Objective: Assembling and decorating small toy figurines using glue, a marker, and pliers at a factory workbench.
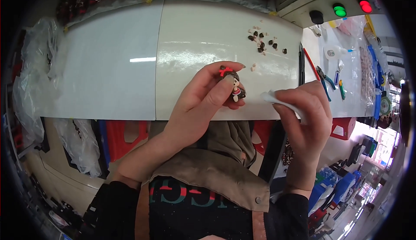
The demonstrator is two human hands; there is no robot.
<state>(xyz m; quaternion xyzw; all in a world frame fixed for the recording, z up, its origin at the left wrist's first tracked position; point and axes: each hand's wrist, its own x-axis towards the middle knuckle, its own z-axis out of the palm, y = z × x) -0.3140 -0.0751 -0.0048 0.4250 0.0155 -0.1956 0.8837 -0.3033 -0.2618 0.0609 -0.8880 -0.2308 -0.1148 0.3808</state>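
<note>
- A small doll [234, 85] is pinched in the closed left hand [203, 99] over the desk's [195, 36] near edge.
- A white wipe [277, 101] is gripped in the closed right hand [305, 114], just right of the doll.

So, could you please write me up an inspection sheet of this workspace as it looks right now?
Surface: white glossy table, seam down the middle, reflections on it.
Job's things: small doll figure with a red bow and dark hair; white wipe.
Clutter: dark and pale small bits scattered on the table; pliers and pens to the right; clear plastic bags to the left.
Grips: left hand pinches the figure; right hand pinches the wipe.
Cables: nothing seen.
Surroundings: panel with a green light and a red light; red stools under the table.
</note>
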